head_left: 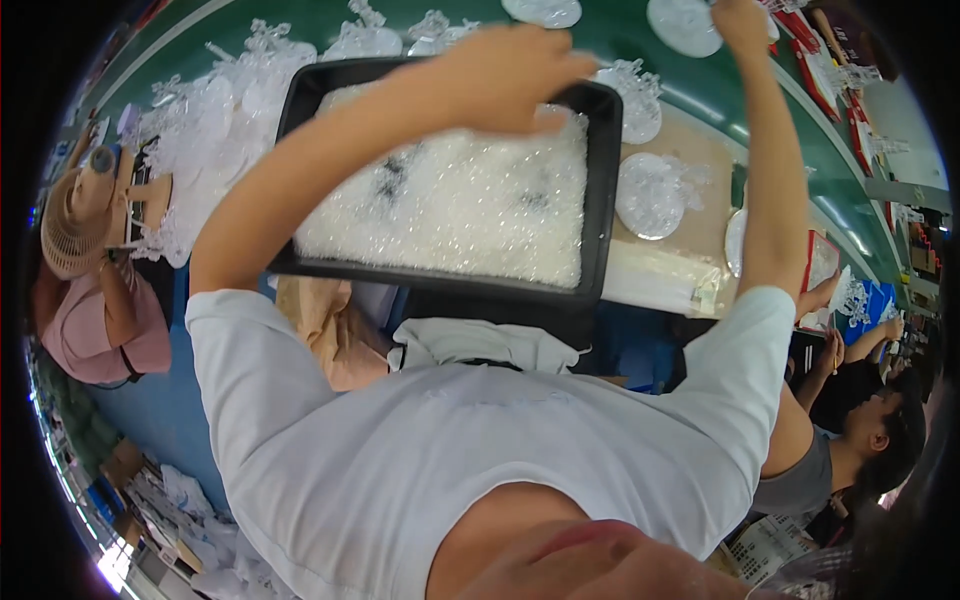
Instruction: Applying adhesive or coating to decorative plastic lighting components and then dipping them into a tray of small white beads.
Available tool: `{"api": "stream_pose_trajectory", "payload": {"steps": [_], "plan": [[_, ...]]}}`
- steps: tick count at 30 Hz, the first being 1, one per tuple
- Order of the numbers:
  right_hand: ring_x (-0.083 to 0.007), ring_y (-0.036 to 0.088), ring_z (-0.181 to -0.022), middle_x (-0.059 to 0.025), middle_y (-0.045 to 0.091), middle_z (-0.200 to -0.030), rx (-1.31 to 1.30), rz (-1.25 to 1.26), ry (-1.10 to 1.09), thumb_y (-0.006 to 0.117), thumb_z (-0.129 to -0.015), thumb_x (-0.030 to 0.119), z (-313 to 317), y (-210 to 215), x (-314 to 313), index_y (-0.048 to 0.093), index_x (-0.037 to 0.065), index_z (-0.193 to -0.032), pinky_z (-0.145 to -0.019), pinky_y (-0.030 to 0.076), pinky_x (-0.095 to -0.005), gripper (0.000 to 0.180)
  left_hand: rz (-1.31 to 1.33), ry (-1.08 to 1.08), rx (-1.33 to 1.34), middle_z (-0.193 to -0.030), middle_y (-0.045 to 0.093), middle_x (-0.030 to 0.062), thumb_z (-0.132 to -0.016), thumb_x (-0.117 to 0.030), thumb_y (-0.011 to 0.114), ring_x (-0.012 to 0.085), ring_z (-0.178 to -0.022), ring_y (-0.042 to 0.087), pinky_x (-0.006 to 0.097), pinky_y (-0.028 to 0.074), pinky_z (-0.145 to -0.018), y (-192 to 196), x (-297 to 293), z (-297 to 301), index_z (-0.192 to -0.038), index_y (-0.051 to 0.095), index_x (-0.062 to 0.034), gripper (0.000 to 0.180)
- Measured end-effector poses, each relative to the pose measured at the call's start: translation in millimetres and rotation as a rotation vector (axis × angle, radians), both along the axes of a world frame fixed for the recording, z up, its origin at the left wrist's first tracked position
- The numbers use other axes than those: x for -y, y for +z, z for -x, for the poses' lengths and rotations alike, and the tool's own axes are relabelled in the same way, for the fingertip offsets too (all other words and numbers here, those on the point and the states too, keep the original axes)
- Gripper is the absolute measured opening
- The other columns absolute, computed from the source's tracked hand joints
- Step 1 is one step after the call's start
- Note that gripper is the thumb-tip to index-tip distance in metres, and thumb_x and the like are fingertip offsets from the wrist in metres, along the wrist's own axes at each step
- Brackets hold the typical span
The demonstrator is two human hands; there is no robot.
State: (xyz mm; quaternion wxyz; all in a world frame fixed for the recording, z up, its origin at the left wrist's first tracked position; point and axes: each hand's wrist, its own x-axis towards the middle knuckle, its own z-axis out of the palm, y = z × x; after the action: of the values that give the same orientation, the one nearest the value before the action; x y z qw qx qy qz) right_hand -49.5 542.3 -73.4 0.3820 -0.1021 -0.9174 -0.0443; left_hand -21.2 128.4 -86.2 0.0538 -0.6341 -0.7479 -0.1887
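Observation:
A black rectangular tray (600, 200) full of glittering clear-white granules (450, 210) lies in front of me. My left hand (510, 75), slightly blurred, reaches across its far right part, thumb and fingers apart with nothing seen between them. Farther right, my right hand (742, 28) is at the green surface, beside a clear round disc (685, 25). Its fingertips run to the picture's edge, so whether it grips the disc is unclear. Another clear disc (543, 10) lies beyond my left hand.
Clear plastic pieces (235, 110) pile up left of the tray. A round clear piece (650, 195) rests on a brown board (700, 150) at right. The green conveyor-like surface (800, 130) curves behind. Co-workers sit at left (105, 320) and right (840, 450).

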Motion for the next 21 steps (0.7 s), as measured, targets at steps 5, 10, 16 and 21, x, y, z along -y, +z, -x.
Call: {"api": "stream_pose_trajectory", "payload": {"steps": [5,10,16,21], "plan": [[-0.0422,0.067,-0.077,-0.0234,0.068,-0.08,-0.148,-0.167,0.113,0.059,-0.088,0.013,-87.7,95.8,129.2,0.068,0.0,-0.093,-0.069,0.053,-0.0477,0.017,0.455,0.16,-0.077,-0.15,0.041,0.018,-0.078,-0.05,0.076,0.0451,-0.127,0.047,0.053,0.052,-0.094,-34.1,80.7,-77.3,-0.141,0.051,-0.0201,0.074],[-0.0405,0.067,-0.075,-0.0222,0.067,-0.078,0.058,0.161,0.37,0.064,-0.084,0.009,-158.1,70.2,239.8,0.069,-0.001,-0.089,-0.068,0.053,-0.0433,0.013,0.55,0.126,0.217,-0.132,0.054,0.0206,-0.08,-0.049,0.075,0.0412,-0.113,0.057,0.05,0.054,-0.088,-51.7,99.5,-72.1,-0.133,0.058,-0.0154,0.065],[-0.0424,0.066,-0.076,-0.025,0.066,-0.078,0.381,0.433,0.419,0.06,-0.085,0.011,-189.9,25.2,312.6,0.066,0.002,-0.09,-0.068,0.052,-0.0497,0.012,0.37,0.319,0.408,-0.115,0.064,0.0202,-0.085,-0.028,0.075,0.033,-0.095,0.066,0.046,0.053,-0.086,-51.1,138.0,-34.5,-0.119,0.06,-0.0052,0.044],[-0.045,0.066,-0.073,-0.0246,0.067,-0.077,0.367,0.418,0.503,0.06,-0.085,0.012,-186.5,5.1,309.3,0.064,0.002,-0.092,-0.068,0.052,-0.0522,0.013,0.028,0.231,0.383,-0.126,0.06,0.0184,-0.087,-0.031,0.075,0.0314,-0.119,0.058,0.04,0.048,-0.1,-31.9,112.9,-63.1,-0.133,0.052,-0.0049,0.057]]}}
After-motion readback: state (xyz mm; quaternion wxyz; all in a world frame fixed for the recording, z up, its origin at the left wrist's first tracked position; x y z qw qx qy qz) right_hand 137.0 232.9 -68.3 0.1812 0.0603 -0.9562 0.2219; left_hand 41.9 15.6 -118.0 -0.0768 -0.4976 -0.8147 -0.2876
